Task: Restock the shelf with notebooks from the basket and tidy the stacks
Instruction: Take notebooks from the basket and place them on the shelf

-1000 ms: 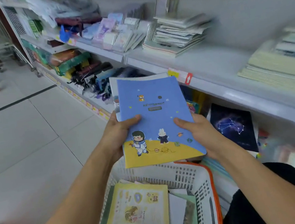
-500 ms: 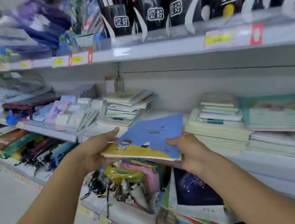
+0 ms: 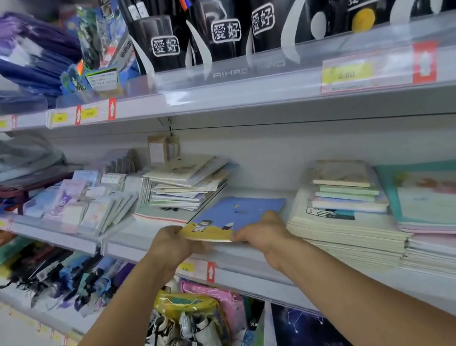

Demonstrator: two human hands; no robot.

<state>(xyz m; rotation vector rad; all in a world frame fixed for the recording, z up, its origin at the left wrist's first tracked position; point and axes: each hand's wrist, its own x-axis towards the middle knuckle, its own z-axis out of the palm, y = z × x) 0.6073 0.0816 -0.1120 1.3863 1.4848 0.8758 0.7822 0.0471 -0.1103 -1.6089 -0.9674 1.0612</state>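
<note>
Since the earlier frame, the blue notebook (image 3: 236, 213) had advanced onto the shelf (image 3: 264, 254). Left hand (image 3: 172, 247) and right hand (image 3: 261, 233) gripped its near edge, fingers curled around it. Step: placement; next, release between stacks at 10 and 2 o'clock.

blue notebook (image 3: 239, 212) now flat on shelf (image 3: 264, 254)

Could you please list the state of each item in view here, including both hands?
Blue notebooks: held flat at the near edge, over the gap on the middle shelf.
Left hand: grips the notebooks' near left corner.
Right hand: grips their near right edge.
Left stack: untidy, fanned out.
Right stack: lying flat, smaller books on top.
Pen cups: upright, filled with pens.
</note>
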